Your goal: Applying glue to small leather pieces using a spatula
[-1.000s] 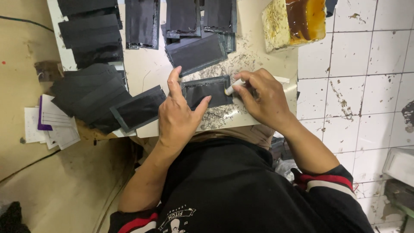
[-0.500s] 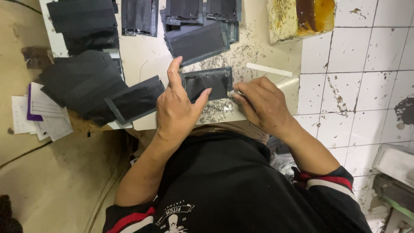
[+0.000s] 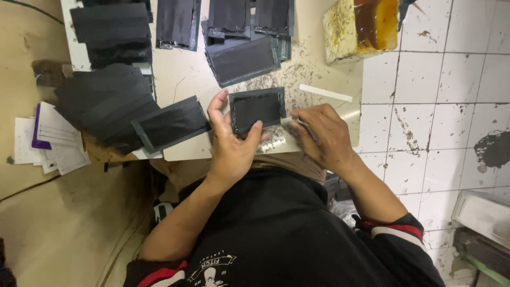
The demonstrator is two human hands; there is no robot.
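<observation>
The left hand [image 3: 234, 143] pins a small black rectangular piece [image 3: 257, 109] flat on the desk [image 3: 180, 79], thumb and forefinger bracketing its edges. At three o'clock of it, the right hand [image 3: 321, 135] is clenched around a thin white stick [image 3: 287, 121] touching the piece's edge. More black pieces [image 3: 241, 59] lie at twelve o'clock.

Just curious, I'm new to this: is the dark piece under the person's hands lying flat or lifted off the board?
Flat. The dark piece lies on the board, left hand pinning its edge, right hand at its right side.
</observation>
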